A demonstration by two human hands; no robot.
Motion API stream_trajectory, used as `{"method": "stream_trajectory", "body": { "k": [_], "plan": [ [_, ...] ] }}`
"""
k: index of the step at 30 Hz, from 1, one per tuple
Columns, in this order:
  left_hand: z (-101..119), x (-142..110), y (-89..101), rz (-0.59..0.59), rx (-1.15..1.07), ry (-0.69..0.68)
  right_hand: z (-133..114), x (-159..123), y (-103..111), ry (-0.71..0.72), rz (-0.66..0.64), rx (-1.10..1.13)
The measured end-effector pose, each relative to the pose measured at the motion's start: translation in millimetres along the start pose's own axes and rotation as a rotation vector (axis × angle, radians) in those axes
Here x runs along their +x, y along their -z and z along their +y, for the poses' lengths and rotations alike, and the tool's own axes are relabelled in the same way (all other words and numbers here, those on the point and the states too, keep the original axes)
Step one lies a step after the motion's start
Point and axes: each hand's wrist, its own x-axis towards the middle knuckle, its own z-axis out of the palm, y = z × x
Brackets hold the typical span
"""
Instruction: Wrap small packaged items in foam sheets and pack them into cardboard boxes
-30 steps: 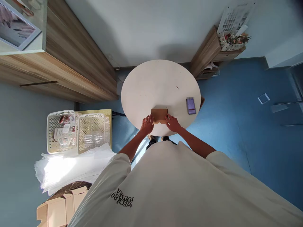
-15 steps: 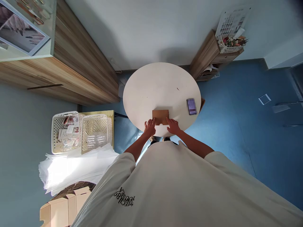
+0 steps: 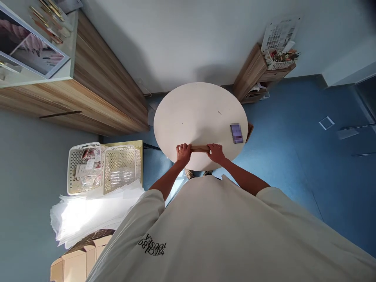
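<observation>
A small brown cardboard box (image 3: 199, 149) is held at the near side of the round white table (image 3: 202, 105), with one narrow face turned up toward me. My left hand (image 3: 183, 152) is closed around its left end, and my right hand (image 3: 216, 152) grips its right end. The fingers curl over the box's far side, so their tips are partly hidden. On the table's right side lies a purple, blurred-out rectangular object (image 3: 236, 133), apart from both hands. A small dark mark (image 3: 219, 112) shows on the tabletop.
To my left are two white plastic baskets (image 3: 106, 168), a stack of white sheets (image 3: 91, 211) and flat cardboard blanks (image 3: 78, 260). A wooden cabinet (image 3: 108, 86) stands at the back left. A small wooden shelf unit (image 3: 252, 74) holds a basket at the back right.
The box has been tipped from lying flat, its broad face up, to standing on edge. Both hands have gone from pressing its near corners to gripping its ends.
</observation>
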Motion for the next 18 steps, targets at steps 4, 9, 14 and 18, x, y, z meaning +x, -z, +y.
{"method": "stream_trajectory", "body": {
  "k": [4,9,14,18],
  "plan": [
    [-8,12,6.6,-0.046,-0.008,0.003,4,13,12,0.016,-0.059,0.028],
    [-12,25,10.7,-0.098,-0.031,0.025,7,31,21,0.010,-0.106,0.011],
    [-12,29,13.0,-0.109,-0.063,0.058,6,39,26,0.012,-0.100,-0.050],
    [-11,33,15.9,-0.124,-0.031,0.041,4,42,27,0.024,-0.123,-0.050]
  ]
}}
